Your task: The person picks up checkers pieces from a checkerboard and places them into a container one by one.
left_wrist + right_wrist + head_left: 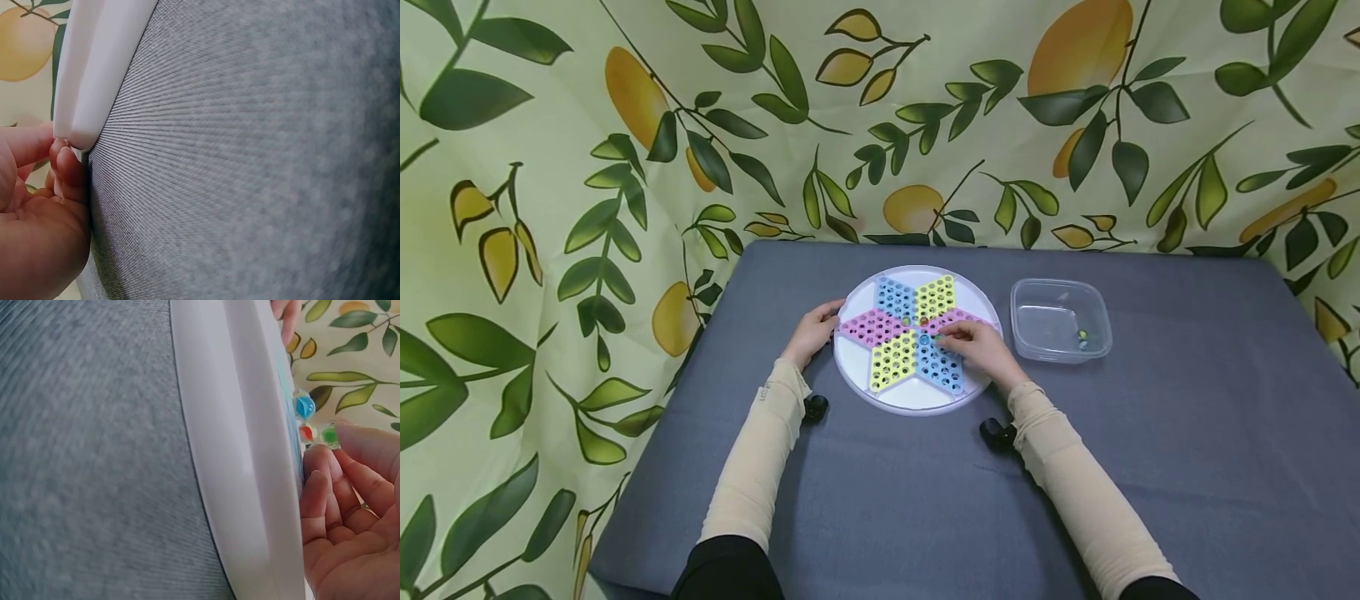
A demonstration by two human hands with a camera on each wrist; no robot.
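A round white Chinese checkers board [853,367] with a pink, yellow and blue star lies on the cloth. My left hand [812,334] holds the board's left rim, its fingertips at the edge in the left wrist view. Over the blue point nearest me, my right hand [979,350] pinches a green marble [329,434] between thumb and finger. Just beyond it in the right wrist view are a blue marble [305,407] and a red marble [306,433]. Near the star's centre sits another greenish marble [906,321].
To the right of the board stands a clear plastic box [1030,337] with a few marbles [1082,336] in its right corner. Grey cloth [895,500] covers the table. Behind and left hangs a leaf-patterned curtain [865,167].
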